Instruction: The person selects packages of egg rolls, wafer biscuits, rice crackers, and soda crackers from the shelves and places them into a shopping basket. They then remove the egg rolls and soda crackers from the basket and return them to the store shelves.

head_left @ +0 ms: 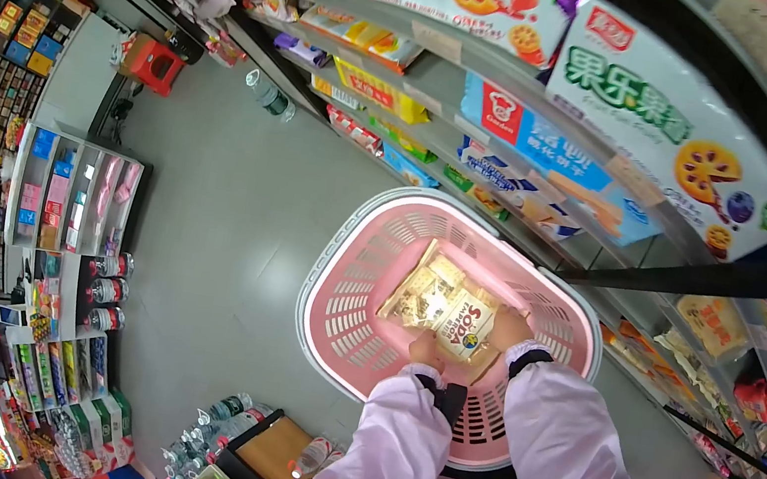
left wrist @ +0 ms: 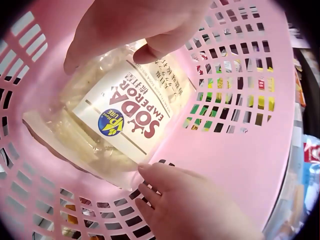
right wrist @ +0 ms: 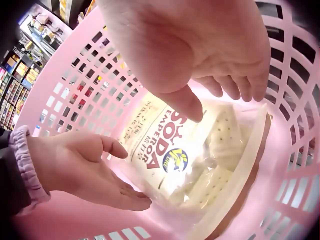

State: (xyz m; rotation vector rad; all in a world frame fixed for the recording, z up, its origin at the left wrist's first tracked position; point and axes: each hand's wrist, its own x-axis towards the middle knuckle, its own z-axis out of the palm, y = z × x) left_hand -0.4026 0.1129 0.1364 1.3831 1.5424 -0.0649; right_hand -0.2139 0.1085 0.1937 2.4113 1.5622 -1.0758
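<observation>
A clear bag of soda crackers (head_left: 444, 299) with a white "SODA EMPEROR" label lies inside a pink plastic basket (head_left: 577, 315). Both hands reach into the basket, one on each side of the bag. My left hand (head_left: 427, 350) is at the bag's near left side; in the right wrist view this left hand (right wrist: 85, 167) has its thumb and fingers spread beside the bag's edge. Across from it, my right hand (head_left: 511, 330) has its fingers extended over the bag's other end. In the left wrist view a fingertip of the right hand (left wrist: 182, 200) is right at the bag's edge.
A shelf of boxed biscuits (head_left: 559, 147) runs along the basket's far and right sides. Grey floor (head_left: 217, 213) stretches to the left, toward a display counter (head_left: 75, 191). Bottled water (head_left: 219, 424) and a brown-topped box (head_left: 279, 454) stand at the near left.
</observation>
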